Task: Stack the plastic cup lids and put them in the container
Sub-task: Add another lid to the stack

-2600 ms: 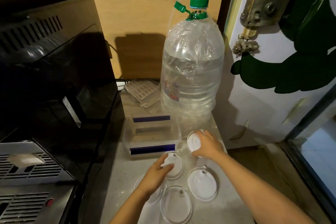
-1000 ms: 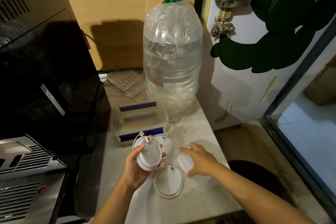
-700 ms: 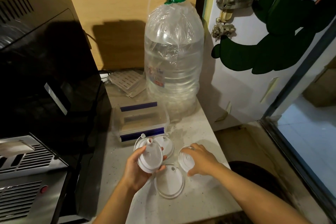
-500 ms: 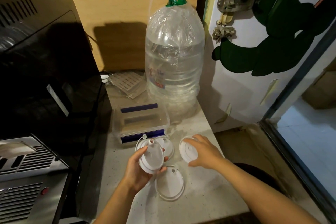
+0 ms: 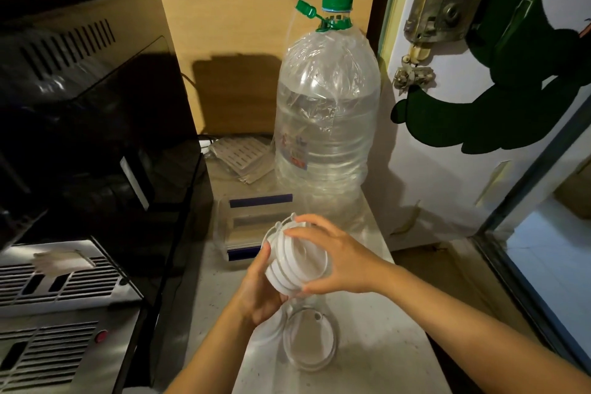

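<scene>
You hold a stack of white lids (image 5: 295, 261) between both hands, lifted off the counter (image 5: 377, 358) and tilted on its side. Your left hand (image 5: 260, 293) cups it from below and from the left, fingers curled round the rims. Your right hand (image 5: 332, 261) closes on it from the right, fingertips spread over the top and thumb pressing the lower edge. The ribbed edges suggest four or five lids, though I cannot count them surely.

One clear lid (image 5: 310, 342) lies flat on the counter just below your hands, and another may sit partly hidden under your left wrist. The container (image 5: 243, 221) stands open just behind the stack, in front of the bottle (image 5: 326, 125) and beside the black machine (image 5: 96, 125).
</scene>
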Demonstrator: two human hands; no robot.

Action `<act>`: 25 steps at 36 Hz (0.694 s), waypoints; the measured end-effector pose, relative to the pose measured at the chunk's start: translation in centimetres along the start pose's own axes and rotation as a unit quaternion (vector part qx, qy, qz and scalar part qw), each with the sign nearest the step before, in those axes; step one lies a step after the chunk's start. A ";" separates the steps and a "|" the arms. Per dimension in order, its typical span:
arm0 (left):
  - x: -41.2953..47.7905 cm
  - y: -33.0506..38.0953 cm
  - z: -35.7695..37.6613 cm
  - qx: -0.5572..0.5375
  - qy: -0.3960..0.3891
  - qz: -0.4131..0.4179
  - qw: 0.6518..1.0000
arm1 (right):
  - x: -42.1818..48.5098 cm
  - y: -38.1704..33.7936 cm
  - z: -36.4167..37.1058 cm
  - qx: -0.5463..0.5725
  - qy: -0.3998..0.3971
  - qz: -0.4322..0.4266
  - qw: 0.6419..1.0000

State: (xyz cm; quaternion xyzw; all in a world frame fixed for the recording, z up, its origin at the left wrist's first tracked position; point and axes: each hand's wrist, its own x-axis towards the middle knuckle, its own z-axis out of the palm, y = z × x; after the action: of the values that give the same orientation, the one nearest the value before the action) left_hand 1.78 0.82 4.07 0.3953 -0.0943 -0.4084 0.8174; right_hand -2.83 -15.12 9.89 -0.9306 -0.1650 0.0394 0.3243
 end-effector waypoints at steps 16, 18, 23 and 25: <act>-1.0 1.2 0.3 0.018 -0.013 0.024 0.999 | 1.4 -0.5 1.5 -0.011 -0.023 -0.060 0.998; -1.1 1.2 0.3 0.026 -0.010 0.025 0.999 | 1.5 -0.5 1.7 -0.009 -0.021 -0.062 0.998; -1.3 1.4 0.1 0.075 -0.001 0.024 0.997 | 1.8 -0.2 2.3 -0.003 -0.014 -0.066 0.998; -1.4 1.5 0.0 0.094 -0.001 0.017 0.995 | 1.9 -0.1 2.6 -0.014 -0.018 -0.060 0.998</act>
State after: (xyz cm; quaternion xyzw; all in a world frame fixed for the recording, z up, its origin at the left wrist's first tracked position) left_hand 1.78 2.40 5.37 0.4677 -0.1400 -0.3844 0.7835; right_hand -1.50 -12.90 8.00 -0.9226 -0.2267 0.0342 0.3103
